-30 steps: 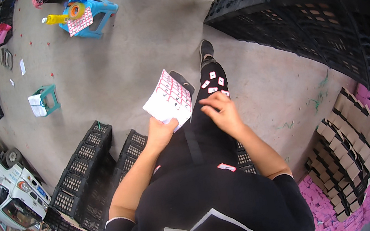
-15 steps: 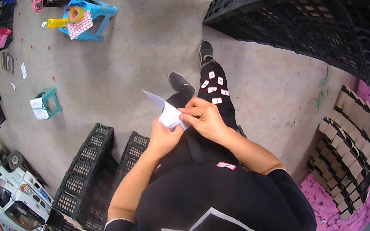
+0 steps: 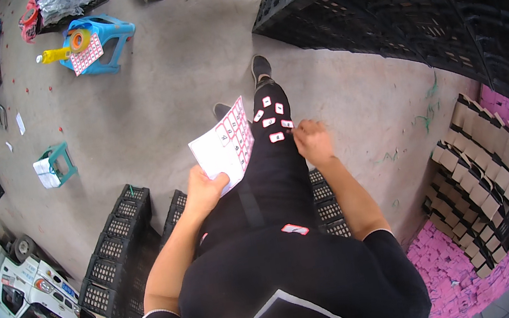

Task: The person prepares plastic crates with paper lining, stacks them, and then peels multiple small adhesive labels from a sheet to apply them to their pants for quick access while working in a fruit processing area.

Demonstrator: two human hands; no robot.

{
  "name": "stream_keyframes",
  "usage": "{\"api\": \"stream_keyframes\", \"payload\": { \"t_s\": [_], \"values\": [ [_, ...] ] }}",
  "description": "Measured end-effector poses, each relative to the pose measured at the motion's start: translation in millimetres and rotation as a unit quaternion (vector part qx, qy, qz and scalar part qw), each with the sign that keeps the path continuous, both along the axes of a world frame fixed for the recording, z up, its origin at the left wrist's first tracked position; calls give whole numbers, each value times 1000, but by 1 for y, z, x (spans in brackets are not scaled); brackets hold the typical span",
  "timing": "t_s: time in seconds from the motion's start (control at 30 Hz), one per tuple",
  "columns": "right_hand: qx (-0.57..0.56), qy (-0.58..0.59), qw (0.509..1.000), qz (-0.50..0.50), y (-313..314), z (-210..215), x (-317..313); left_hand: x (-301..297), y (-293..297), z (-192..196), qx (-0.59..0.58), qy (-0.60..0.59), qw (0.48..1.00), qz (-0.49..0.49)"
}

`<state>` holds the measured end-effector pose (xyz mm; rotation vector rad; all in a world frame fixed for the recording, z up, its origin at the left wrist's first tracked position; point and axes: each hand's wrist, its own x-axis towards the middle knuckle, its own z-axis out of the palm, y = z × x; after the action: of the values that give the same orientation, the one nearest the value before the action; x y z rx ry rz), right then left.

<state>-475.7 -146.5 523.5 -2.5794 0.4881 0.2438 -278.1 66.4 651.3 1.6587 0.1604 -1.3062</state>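
My left hand (image 3: 204,191) grips the lower corner of a sheet of stickers (image 3: 213,153) between thumb and fingers. Red-bordered labels fill the sheet's right side, while the rest is bare white backing. Several small white stickers with red borders (image 3: 269,122) are on the thigh of my black trousers (image 3: 270,173). My right hand (image 3: 314,142) is at the outer side of that leg, fingers curled together, tips beside the rightmost sticker (image 3: 287,124). Whatever those fingertips pinch is too small to make out. Another sticker (image 3: 294,229) is at the hem of my black shirt.
A blue stool (image 3: 112,45) bears a tape roll (image 3: 79,40), a yellow object and another sticker sheet. A green stool (image 3: 64,164) holds white papers. Black crates (image 3: 369,3) stand far right, more (image 3: 112,239) near left. Stacked cardboard pieces (image 3: 482,184) and pink bundles (image 3: 456,273) are at right.
My hands have separated. The folded white sheet is now opened out in my left hand, showing its labels. My right hand has moved right and down to the stickers on my leg.
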Motion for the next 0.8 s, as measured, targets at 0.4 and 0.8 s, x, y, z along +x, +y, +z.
{"api": "stream_keyframes", "payload": {
  "t_s": [0.4, 0.8],
  "values": [
    [801, 103, 415, -419, 48, 92, 77, -8, -2, 5, -47, 53, 995, 75],
    [265, -96, 903, -325, 32, 98, 100, 11, -5, 29, -4, -120, 992, 39]
  ]
}}
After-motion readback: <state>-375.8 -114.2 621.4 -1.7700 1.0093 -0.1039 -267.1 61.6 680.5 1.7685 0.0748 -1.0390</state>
